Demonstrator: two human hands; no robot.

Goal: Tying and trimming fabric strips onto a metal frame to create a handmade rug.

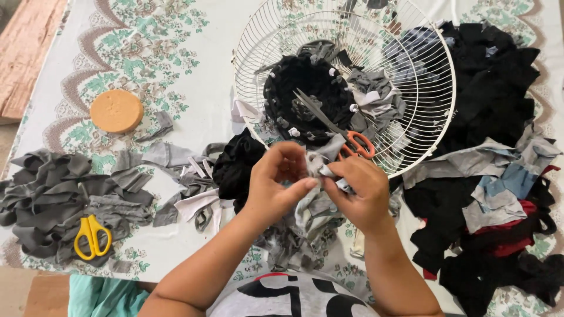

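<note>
My grip is closed: left hand (276, 182) and right hand (358, 191) pinch a grey fabric strip (317, 167) at centre frame. Above, the white wire basket (429, 76) holds a black woven piece (305, 97) and orange-handled scissors (338, 126), on the floral-clothed worktop (194, 53).

No packages, no labels, no signs, no screens anywhere, from twelve o'clock round to six o'clock

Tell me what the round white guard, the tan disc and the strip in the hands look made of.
Round white guard: thin wires, probably white-coated metal, with a smooth finish. Tan disc: looks like sponge or cork, matte and finely pitted. Strip between left hand and right hand: soft grey knit fabric, limp and curling.
</note>
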